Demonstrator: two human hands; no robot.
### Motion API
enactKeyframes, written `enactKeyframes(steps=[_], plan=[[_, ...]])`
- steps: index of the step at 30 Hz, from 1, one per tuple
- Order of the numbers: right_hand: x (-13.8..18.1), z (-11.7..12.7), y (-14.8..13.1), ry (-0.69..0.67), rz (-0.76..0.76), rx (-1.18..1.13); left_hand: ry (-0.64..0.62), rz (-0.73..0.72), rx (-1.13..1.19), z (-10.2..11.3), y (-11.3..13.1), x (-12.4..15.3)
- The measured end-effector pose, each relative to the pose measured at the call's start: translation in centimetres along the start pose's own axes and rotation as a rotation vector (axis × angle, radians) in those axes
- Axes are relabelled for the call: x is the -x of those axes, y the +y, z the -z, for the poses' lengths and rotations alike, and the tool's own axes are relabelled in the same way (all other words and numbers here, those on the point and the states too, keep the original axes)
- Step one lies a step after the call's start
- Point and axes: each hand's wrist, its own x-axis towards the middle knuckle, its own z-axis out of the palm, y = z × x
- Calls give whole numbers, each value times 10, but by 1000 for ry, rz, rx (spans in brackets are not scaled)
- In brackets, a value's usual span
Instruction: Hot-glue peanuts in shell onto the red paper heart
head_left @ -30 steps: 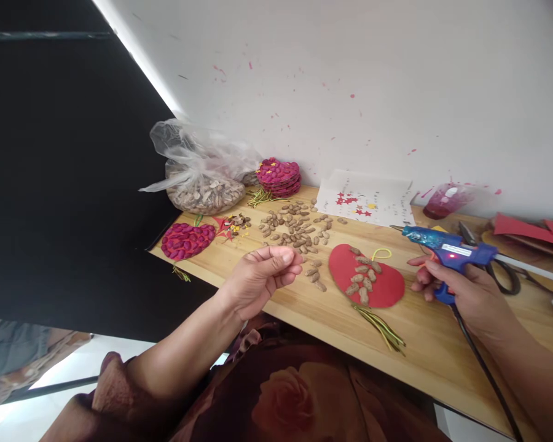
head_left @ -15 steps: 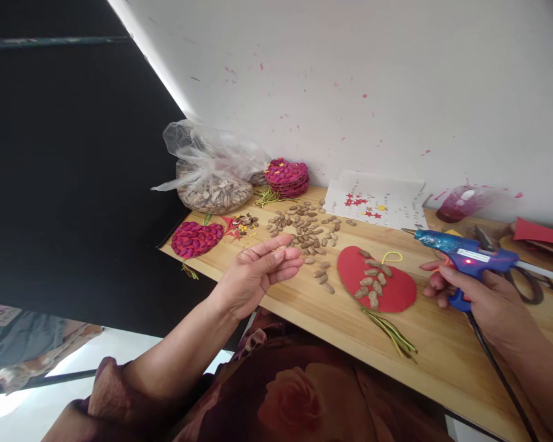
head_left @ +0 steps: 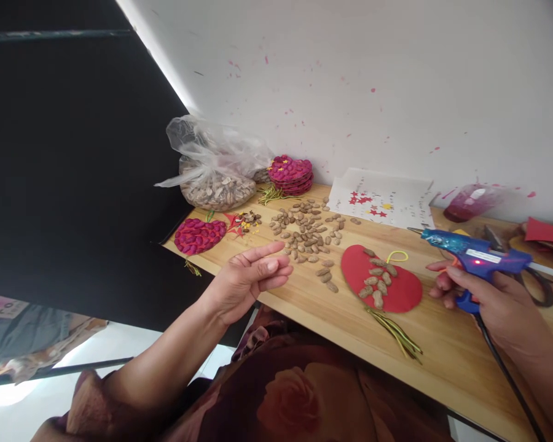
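Observation:
My right hand [head_left: 502, 301] grips a blue hot glue gun [head_left: 479, 255] by its handle, its red light on and its nozzle pointing left. Below and left of the nozzle lies a red heart-shaped piece [head_left: 403, 291] with several peanuts [head_left: 378, 299] in its middle, a yellow loop at the top and a green-yellow tassel [head_left: 399, 334] below. My left hand [head_left: 249, 279] hovers over the table's front edge, fingers stretched out and thumb across them, with nothing visible in it. Just beyond it, many loose peanuts [head_left: 311, 230] are spread on the wooden table.
At the back left stand a plastic bag of peanuts [head_left: 219, 190] and a stack of purple-red decorated pieces [head_left: 291, 175]. A purple peanut-covered heart [head_left: 199, 236] lies at the left edge. Paper with stars [head_left: 382, 193], a stained cup [head_left: 465, 205] and scissors [head_left: 541, 288] are farther right.
My left hand has drawn slightly left and down, away from the loose peanuts. My right hand still holds the glue gun, and the whole view has shifted a little.

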Motion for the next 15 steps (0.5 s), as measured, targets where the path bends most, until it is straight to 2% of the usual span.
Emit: enactKeyframes(steps=[3, 6, 8, 10, 12, 14, 15], plan=[[0, 0, -1, -3, 3, 7, 24, -23, -101, 18, -1, 8], [0, -1, -2, -12, 16, 2, 65, -26, -342, 46, 0, 18], [1, -2, -3, -22, 16, -8, 122, 27, -617, 74, 1, 23], [1, -3, -4, -28, 12, -13, 204, 112, -1034, 110, 0, 29], [2, -4, -4, -28, 12, -12, 317, 121, -1463, 150, -6, 34], [2, -5, -6, -25, 20, -7, 254, 188, -1735, 186, -18, 40], [3, -5, -6, -22, 25, -6, 263, 237, -1818, 199, -25, 42]])
